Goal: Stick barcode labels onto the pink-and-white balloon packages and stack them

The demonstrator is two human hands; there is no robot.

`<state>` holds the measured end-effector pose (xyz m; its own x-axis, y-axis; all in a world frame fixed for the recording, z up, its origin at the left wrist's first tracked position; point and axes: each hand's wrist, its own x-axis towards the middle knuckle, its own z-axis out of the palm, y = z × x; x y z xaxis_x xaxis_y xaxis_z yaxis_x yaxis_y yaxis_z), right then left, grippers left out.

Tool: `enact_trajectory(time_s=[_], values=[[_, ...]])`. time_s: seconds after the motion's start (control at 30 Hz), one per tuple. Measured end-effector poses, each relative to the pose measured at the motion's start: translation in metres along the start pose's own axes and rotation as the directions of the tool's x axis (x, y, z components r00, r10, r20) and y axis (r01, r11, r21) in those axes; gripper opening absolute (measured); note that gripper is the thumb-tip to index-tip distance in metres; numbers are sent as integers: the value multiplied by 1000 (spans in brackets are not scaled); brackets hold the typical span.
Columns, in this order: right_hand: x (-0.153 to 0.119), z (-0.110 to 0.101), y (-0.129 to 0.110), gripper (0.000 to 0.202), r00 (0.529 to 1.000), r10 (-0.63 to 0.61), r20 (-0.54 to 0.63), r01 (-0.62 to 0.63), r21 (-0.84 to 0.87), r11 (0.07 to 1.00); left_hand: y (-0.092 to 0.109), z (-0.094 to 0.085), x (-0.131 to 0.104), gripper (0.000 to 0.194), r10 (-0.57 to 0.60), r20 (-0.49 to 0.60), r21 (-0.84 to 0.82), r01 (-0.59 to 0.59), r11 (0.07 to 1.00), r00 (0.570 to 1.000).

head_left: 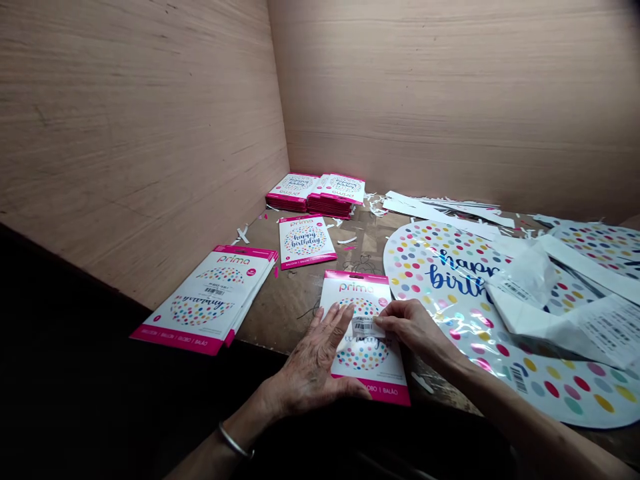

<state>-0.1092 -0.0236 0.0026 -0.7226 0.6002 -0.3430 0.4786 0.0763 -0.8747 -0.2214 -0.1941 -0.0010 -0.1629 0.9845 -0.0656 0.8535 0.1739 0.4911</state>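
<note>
Presently, left hand [313, 367] spread flat on the pink-and-white packet [370, 357], just below and left of the grip. Right hand [413, 327]: grip pinches the right end of the barcode label [363, 327], over the packet. Risk: label skewed or creased, should packet slide or pinch twist. Packet's long axis runs away from body, "prima" end farthest; label's lies crosswise. Beyond grip, leftward: single packet [307, 241], then packet stacks [345, 190].

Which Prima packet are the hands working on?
The front packet, beside the large balloon: the left hand is spread on it, the right hand pinches a barcode label over it. Neither touches another packet.
</note>
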Motion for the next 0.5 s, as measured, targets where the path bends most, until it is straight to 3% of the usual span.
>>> enact_trajectory(time_s=[0.5], values=[[0,3,2,14,987,-145,-74,100,-431,897,-4,3,3,102,73,59,121,-80,989,996]])
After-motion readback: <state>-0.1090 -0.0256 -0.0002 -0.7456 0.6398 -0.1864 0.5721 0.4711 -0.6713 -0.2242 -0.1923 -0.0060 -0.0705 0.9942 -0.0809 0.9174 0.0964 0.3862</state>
